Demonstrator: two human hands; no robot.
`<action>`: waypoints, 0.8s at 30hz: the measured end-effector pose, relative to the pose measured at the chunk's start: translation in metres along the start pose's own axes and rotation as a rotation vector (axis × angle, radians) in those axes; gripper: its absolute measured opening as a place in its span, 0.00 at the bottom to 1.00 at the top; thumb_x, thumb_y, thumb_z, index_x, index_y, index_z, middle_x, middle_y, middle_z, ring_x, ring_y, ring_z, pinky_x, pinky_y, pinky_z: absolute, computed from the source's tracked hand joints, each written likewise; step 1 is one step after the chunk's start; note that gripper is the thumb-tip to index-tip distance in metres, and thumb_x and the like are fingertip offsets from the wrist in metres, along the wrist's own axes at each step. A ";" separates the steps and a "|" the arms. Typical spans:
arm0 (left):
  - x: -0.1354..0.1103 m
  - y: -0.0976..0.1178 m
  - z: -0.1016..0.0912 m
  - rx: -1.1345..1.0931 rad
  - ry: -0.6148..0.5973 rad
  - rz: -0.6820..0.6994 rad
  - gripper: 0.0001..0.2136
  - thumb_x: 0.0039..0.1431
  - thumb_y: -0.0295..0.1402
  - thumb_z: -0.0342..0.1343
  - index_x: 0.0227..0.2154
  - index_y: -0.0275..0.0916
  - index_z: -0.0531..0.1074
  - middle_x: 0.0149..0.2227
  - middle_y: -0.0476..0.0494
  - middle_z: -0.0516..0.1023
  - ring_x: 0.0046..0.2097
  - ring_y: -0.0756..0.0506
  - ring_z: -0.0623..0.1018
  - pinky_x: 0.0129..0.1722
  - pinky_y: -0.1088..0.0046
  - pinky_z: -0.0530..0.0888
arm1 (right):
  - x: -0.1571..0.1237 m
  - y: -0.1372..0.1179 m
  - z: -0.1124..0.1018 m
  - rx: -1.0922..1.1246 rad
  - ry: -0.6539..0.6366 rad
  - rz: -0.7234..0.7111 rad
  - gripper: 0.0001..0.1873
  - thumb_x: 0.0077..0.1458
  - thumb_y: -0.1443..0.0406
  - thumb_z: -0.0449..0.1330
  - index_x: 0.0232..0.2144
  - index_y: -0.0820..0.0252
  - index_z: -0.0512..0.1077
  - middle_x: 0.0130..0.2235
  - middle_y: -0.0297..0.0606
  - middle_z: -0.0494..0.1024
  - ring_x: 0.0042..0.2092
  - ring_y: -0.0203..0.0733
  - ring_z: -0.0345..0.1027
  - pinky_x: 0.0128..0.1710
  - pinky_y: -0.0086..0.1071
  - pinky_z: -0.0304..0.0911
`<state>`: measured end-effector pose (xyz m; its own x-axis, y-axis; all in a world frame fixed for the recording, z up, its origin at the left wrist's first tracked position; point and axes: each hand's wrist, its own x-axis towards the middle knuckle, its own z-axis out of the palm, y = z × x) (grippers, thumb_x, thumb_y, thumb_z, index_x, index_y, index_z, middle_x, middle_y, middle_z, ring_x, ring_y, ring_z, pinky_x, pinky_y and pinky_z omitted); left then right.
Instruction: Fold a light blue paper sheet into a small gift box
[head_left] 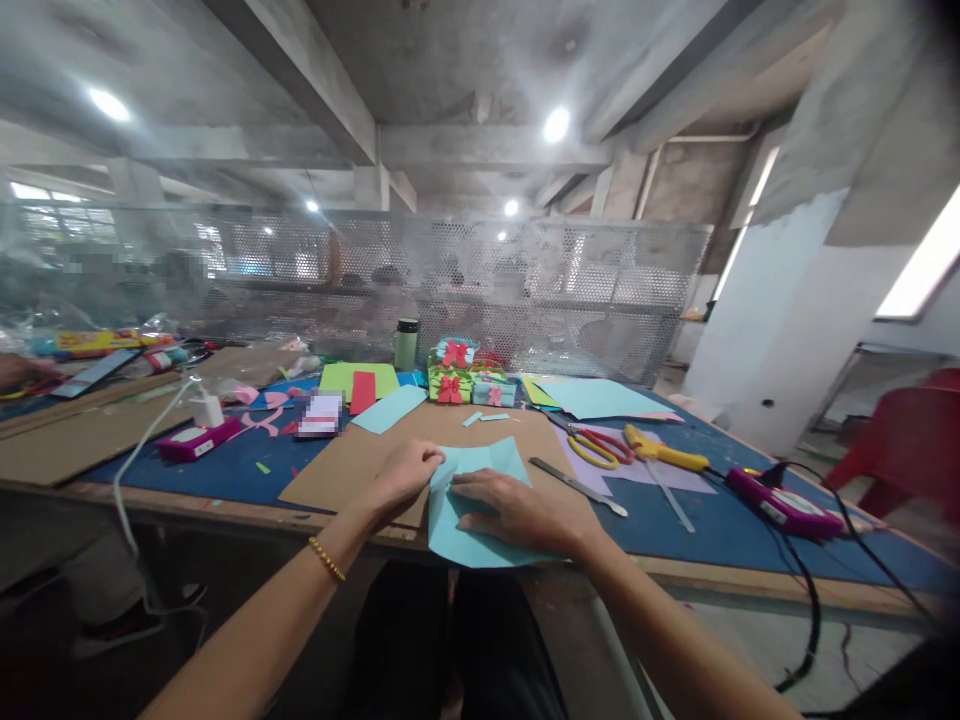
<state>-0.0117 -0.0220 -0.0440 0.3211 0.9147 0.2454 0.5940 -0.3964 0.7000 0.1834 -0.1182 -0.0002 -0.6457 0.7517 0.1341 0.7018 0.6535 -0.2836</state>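
Note:
A light blue sheet of paper (457,540) with fold creases lies at the table's front edge, on brown cardboard (330,475). My left hand (409,475) pinches the paper's upper left edge between thumb and fingers. Spread flat over the middle of the sheet, my right hand (510,510) presses on it with its fingers stretched out. Small light blue paper strips (493,417) lie just beyond the sheet. To its right is a slim metal blade-like tool (577,486).
Scissors (600,447), a yellow glue gun (664,452) and a purple power strip (784,503) lie on the right. Small paper boxes with red bows (450,388) and a green bottle (406,345) stand at the back. Another purple power strip (199,438) sits left.

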 end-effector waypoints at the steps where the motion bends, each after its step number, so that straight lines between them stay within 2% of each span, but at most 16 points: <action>1: 0.000 -0.002 0.001 0.016 0.025 0.017 0.11 0.57 0.33 0.51 0.32 0.37 0.79 0.34 0.45 0.81 0.37 0.45 0.76 0.34 0.73 0.65 | -0.004 0.000 -0.003 0.011 0.016 -0.001 0.22 0.61 0.59 0.59 0.56 0.59 0.71 0.60 0.48 0.70 0.60 0.51 0.64 0.59 0.43 0.59; 4: -0.003 -0.007 0.003 0.045 0.077 0.054 0.12 0.57 0.31 0.50 0.36 0.38 0.79 0.39 0.44 0.82 0.41 0.44 0.77 0.37 0.73 0.66 | -0.020 0.007 -0.017 0.087 0.134 0.007 0.19 0.61 0.59 0.58 0.53 0.55 0.74 0.56 0.44 0.75 0.56 0.48 0.69 0.56 0.40 0.63; 6: -0.004 -0.008 0.004 0.063 0.088 0.073 0.12 0.58 0.31 0.50 0.36 0.39 0.79 0.39 0.43 0.82 0.41 0.44 0.77 0.37 0.72 0.66 | -0.035 0.025 -0.029 0.139 0.290 0.081 0.17 0.61 0.57 0.56 0.49 0.55 0.77 0.50 0.41 0.80 0.51 0.46 0.73 0.51 0.37 0.66; 8: -0.004 -0.009 0.006 0.088 0.093 0.092 0.12 0.58 0.31 0.50 0.35 0.39 0.79 0.40 0.42 0.81 0.42 0.43 0.76 0.37 0.71 0.65 | -0.052 0.051 -0.041 0.081 0.492 0.257 0.17 0.61 0.56 0.55 0.43 0.57 0.80 0.42 0.39 0.83 0.43 0.44 0.76 0.42 0.34 0.69; 9: -0.004 -0.009 0.008 0.101 0.092 0.098 0.11 0.57 0.31 0.50 0.35 0.38 0.79 0.40 0.42 0.81 0.41 0.43 0.76 0.37 0.71 0.65 | -0.061 0.067 -0.048 -0.019 0.627 0.402 0.18 0.60 0.55 0.55 0.39 0.57 0.81 0.38 0.37 0.84 0.39 0.43 0.77 0.39 0.32 0.69; 10: -0.003 -0.010 0.009 0.110 0.086 0.106 0.11 0.57 0.31 0.50 0.34 0.38 0.79 0.39 0.41 0.80 0.40 0.43 0.76 0.37 0.70 0.65 | -0.071 0.082 -0.055 -0.080 0.708 0.502 0.19 0.60 0.55 0.54 0.39 0.59 0.80 0.35 0.38 0.84 0.36 0.44 0.76 0.37 0.32 0.69; 13: 0.000 -0.014 0.012 0.129 0.064 0.130 0.11 0.58 0.31 0.49 0.34 0.38 0.78 0.37 0.41 0.79 0.39 0.43 0.76 0.36 0.70 0.65 | -0.098 0.121 -0.076 -0.241 0.846 0.723 0.22 0.61 0.59 0.49 0.37 0.66 0.80 0.32 0.44 0.83 0.35 0.47 0.75 0.36 0.35 0.66; 16: 0.000 -0.017 0.013 0.197 0.058 0.127 0.13 0.59 0.34 0.48 0.38 0.39 0.78 0.36 0.42 0.77 0.39 0.43 0.76 0.37 0.70 0.66 | -0.118 0.145 -0.094 -0.382 0.858 0.892 0.21 0.62 0.61 0.48 0.41 0.65 0.79 0.36 0.47 0.83 0.39 0.47 0.74 0.39 0.34 0.64; 18: -0.001 -0.017 0.012 0.222 0.044 0.112 0.15 0.60 0.37 0.48 0.42 0.39 0.77 0.37 0.42 0.76 0.39 0.43 0.76 0.37 0.70 0.67 | -0.126 0.156 -0.100 -0.453 0.797 0.986 0.21 0.63 0.62 0.48 0.43 0.64 0.78 0.40 0.49 0.82 0.43 0.47 0.74 0.41 0.34 0.63; 22: -0.007 -0.008 0.005 0.254 0.031 0.102 0.16 0.60 0.36 0.47 0.43 0.38 0.77 0.40 0.41 0.75 0.41 0.42 0.75 0.37 0.69 0.68 | -0.130 0.177 -0.101 -0.503 0.545 1.111 0.13 0.59 0.65 0.56 0.38 0.66 0.78 0.44 0.53 0.79 0.48 0.49 0.72 0.45 0.36 0.62; 24: -0.010 -0.002 0.003 0.241 0.033 0.133 0.15 0.61 0.34 0.46 0.42 0.38 0.77 0.43 0.40 0.75 0.45 0.43 0.75 0.41 0.71 0.68 | -0.128 0.188 -0.097 -0.503 0.420 1.152 0.12 0.57 0.63 0.61 0.40 0.66 0.77 0.47 0.51 0.78 0.51 0.50 0.70 0.50 0.41 0.61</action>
<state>-0.0144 -0.0310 -0.0497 0.3860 0.8538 0.3494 0.7078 -0.5170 0.4814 0.4270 -0.0836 0.0214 0.4680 0.8059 0.3626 0.8752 -0.4794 -0.0643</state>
